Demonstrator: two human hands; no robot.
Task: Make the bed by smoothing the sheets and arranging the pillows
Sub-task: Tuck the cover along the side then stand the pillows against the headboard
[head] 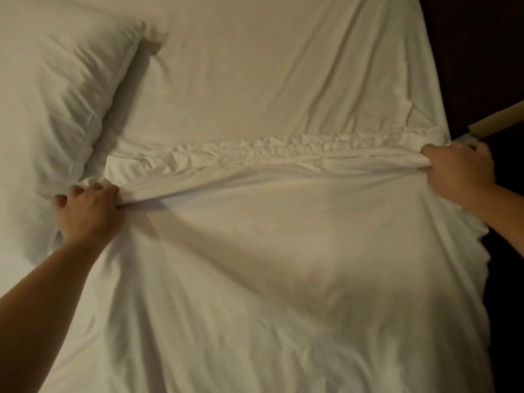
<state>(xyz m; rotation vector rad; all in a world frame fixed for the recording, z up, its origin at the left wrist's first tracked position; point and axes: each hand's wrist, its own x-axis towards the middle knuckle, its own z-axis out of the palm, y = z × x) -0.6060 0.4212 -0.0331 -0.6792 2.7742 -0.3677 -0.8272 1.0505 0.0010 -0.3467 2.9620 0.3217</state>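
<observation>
A white top sheet (255,265) covers the near half of the bed, its bunched upper edge running across the middle. My left hand (88,211) grips that edge at the left, right beside the lower corner of a white pillow (65,89). At the bed's right side my right hand (459,174) is closed on the other end of the same edge. The sheet is stretched between the two hands, with creases below. Beyond the edge lies the white fitted sheet (269,66), lightly wrinkled toward the right.
The bed's right edge (442,114) drops to a dark floor or wall. A pale wooden rail (499,123) slants in at the right, just above my right hand.
</observation>
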